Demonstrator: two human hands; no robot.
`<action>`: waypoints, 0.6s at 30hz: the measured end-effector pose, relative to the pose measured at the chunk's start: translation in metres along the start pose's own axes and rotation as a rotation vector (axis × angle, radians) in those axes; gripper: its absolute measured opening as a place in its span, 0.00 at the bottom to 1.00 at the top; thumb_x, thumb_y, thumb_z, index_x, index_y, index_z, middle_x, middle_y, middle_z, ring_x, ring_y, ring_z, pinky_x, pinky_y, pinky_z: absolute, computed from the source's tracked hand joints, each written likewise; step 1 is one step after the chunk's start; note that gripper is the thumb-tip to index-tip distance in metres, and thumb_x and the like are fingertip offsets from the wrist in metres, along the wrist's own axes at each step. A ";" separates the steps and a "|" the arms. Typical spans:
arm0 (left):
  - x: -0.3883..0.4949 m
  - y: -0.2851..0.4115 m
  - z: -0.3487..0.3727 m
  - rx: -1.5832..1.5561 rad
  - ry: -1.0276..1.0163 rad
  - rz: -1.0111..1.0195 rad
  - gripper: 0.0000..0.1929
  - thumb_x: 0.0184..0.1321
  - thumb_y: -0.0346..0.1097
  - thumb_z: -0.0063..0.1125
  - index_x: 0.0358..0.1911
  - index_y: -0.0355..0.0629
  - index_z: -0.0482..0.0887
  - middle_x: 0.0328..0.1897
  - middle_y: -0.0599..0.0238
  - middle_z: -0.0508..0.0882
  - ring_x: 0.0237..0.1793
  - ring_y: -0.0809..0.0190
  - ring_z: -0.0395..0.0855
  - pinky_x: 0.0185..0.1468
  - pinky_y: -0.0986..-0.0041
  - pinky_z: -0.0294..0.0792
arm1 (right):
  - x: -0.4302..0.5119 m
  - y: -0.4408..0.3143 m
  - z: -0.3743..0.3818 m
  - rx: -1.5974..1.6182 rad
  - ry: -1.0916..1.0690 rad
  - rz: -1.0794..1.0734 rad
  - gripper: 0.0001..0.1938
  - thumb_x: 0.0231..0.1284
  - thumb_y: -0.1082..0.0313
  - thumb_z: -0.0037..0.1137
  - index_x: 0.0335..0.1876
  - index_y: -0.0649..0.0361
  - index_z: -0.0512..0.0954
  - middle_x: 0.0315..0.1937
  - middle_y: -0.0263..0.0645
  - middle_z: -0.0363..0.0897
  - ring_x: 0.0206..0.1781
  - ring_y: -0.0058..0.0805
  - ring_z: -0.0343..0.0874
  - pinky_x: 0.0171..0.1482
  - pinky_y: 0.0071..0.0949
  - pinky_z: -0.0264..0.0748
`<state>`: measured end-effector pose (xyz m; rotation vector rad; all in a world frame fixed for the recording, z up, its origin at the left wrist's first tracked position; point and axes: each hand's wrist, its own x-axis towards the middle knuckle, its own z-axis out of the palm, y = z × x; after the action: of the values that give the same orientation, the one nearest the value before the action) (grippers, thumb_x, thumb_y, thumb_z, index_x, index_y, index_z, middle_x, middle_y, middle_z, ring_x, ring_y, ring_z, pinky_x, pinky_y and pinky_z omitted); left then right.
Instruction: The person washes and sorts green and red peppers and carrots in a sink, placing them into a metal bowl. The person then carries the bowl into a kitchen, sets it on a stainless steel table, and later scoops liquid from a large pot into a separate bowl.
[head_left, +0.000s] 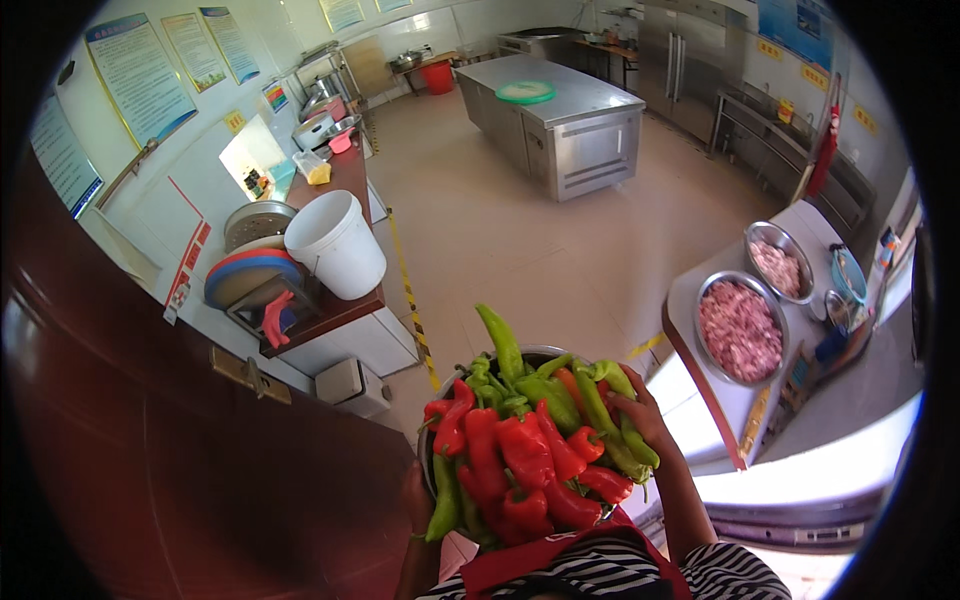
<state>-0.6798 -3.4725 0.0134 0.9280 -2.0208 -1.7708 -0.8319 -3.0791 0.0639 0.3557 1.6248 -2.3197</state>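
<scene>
A metal basin (551, 349) heaped with peppers is held up in front of my body. Long red peppers (523, 450) cover the near side of the heap. Green peppers (551, 397) lie mostly along the far and right sides, one of them pointing upward. My left hand (418, 495) grips the basin's left side, its fingers largely hidden. On the right, my right hand (639, 409) holds the basin's rim, with fingers against the green peppers there. Most of the basin wall is covered by the heap.
A brown door (225, 465) stands close on my left. Beyond it, a counter (345, 304) carries a white bucket (337, 244) and cutting boards (251, 277). To the right, a table (682, 289) bears two bowls of raw meat (740, 330). A steel worktable (555, 127) stands farther ahead.
</scene>
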 end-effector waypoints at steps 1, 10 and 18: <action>0.022 0.010 0.014 -0.067 0.009 -0.058 0.20 0.75 0.43 0.42 0.42 0.31 0.82 0.38 0.56 0.83 0.39 0.60 0.78 0.47 0.67 0.69 | 0.020 -0.004 0.005 0.016 0.012 -0.016 0.33 0.60 0.74 0.59 0.72 0.56 0.64 0.42 0.37 0.79 0.38 0.22 0.78 0.41 0.20 0.74; 0.194 0.042 0.133 -0.225 -0.125 -0.051 0.21 0.76 0.44 0.40 0.42 0.33 0.83 0.39 0.59 0.83 0.39 0.62 0.78 0.47 0.69 0.70 | 0.202 -0.051 0.023 -0.034 0.024 -0.107 0.32 0.61 0.74 0.59 0.72 0.58 0.64 0.55 0.41 0.77 0.52 0.27 0.77 0.54 0.23 0.74; 0.327 0.035 0.191 -0.616 -0.204 -0.169 0.24 0.75 0.48 0.36 0.60 0.37 0.75 0.57 0.52 0.82 0.56 0.52 0.81 0.63 0.60 0.70 | 0.374 -0.113 0.074 -0.038 -0.075 0.082 0.32 0.63 0.68 0.60 0.73 0.57 0.63 0.58 0.40 0.75 0.59 0.28 0.74 0.63 0.26 0.69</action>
<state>-1.0492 -3.5328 -0.0521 0.7510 -1.3638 -2.4550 -1.2234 -3.1467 0.0523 0.3171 1.5864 -2.2117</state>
